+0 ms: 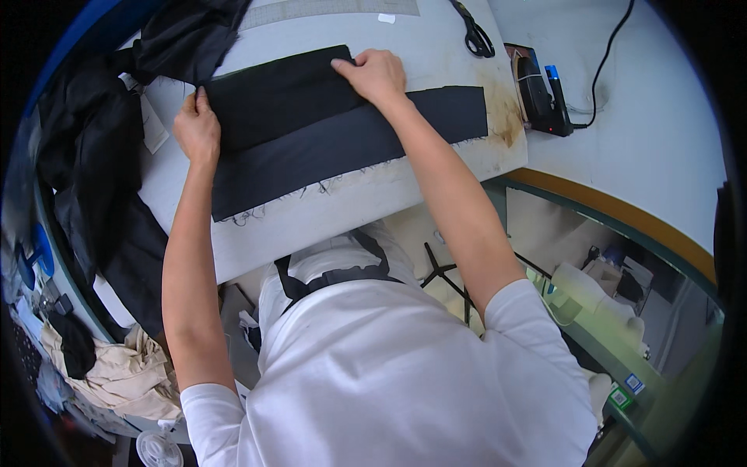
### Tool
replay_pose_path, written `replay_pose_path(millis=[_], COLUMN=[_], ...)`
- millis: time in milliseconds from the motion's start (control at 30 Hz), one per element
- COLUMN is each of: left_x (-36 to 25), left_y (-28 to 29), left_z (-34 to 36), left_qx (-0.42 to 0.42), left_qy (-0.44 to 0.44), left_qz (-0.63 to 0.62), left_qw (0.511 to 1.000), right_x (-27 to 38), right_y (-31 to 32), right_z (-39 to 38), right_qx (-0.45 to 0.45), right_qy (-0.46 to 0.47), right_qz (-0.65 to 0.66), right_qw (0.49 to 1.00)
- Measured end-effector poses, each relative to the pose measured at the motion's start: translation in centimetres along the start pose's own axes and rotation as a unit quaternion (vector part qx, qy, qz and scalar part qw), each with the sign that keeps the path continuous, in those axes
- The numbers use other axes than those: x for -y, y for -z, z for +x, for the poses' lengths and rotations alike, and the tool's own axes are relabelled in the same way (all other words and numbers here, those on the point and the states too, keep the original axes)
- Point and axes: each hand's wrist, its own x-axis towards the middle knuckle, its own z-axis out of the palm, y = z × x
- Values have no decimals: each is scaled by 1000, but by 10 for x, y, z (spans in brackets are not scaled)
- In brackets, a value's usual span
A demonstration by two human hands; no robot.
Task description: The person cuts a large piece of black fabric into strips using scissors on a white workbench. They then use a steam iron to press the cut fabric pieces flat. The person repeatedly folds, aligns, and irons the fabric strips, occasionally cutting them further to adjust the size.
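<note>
Fabric (272,101), black and oblong, lies against a longer dark strip (311,152) with a frayed lower edge on the pale worktable (327,210). The person's left hand (196,128) pinches its upper left corner; the right hand (379,76) grasps near its upper right corner. Scissors (478,39) and an iron (537,93) sit to the right.

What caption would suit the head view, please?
Left grip and right grip on black cloth, iron to the right.

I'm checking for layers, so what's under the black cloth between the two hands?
Along the lower edge of the black cloth, dark fabric shows, lying on the white board; whatever the cloth covers completely is hidden.
</note>
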Motion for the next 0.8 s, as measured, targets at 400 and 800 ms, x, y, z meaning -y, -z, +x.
replay_pose_path(millis=[400,800], left_x=[-103,-221], left_y=[-74,-128], left_z=[-32,-108], left_qx=[-40,44], left_qy=[-29,-305], left_qz=[-7,51], left_qw=[999,950], right_x=[-95,-177], right_y=[62,91], right_z=[53,62], right_qx=[-38,200], right_qy=[14,-251], right_qz=[260,569], right_qw=[965,757])
